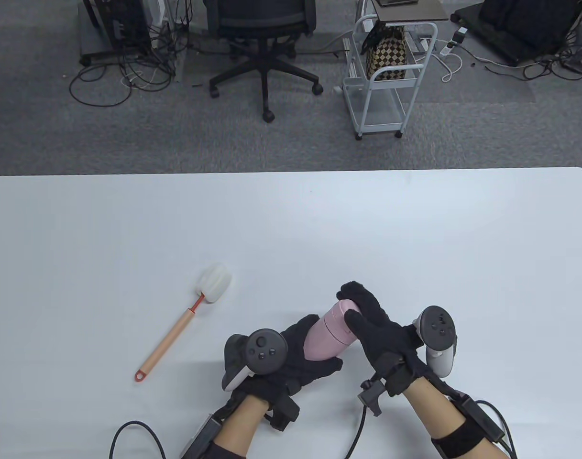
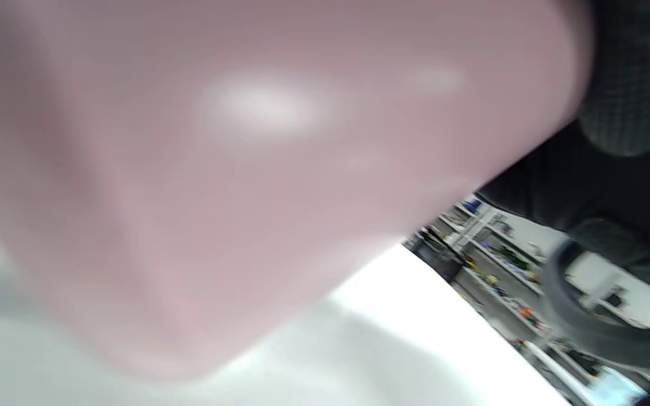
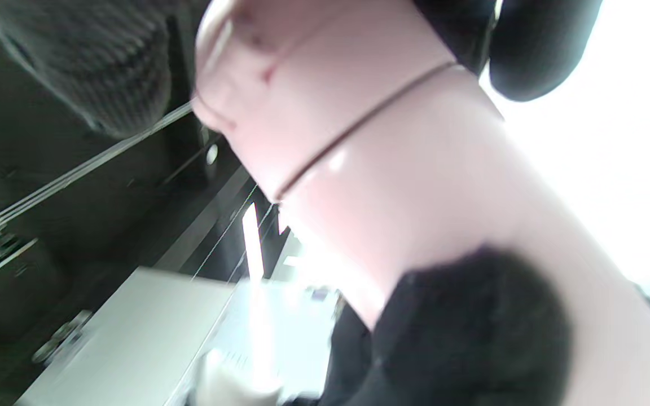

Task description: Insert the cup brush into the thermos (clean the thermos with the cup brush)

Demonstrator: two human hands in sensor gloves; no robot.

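the pink thermos [image 1: 330, 334] sits tilted between our two hands near the front edge of the white table [image 1: 415, 229], its capped end pointing up and away from us. our left hand [image 1: 300, 356] cradles the lower body of it from below and the left, fingers wrapped around, so that grip is closed on the thermos. our right hand [image 1: 374, 325] comes over the upper end, fingers [image 1: 360, 294] curled across the lid, so this grip holds the thermos too. in the right wrist view the seam between lid and body [image 3: 359, 127] shows plainly, the lid seated on the body. the left wrist view is filled by a blurred pink wall of the thermos [image 2: 235, 169].

the cup brush [image 1: 185, 320] lies flat on the table well to the left of the hands, untouched, white sponge head away from us and orange handle toward us. beyond the table an office chair [image 1: 264, 43] and a white cart [image 1: 386, 81] stand on the grey floor.
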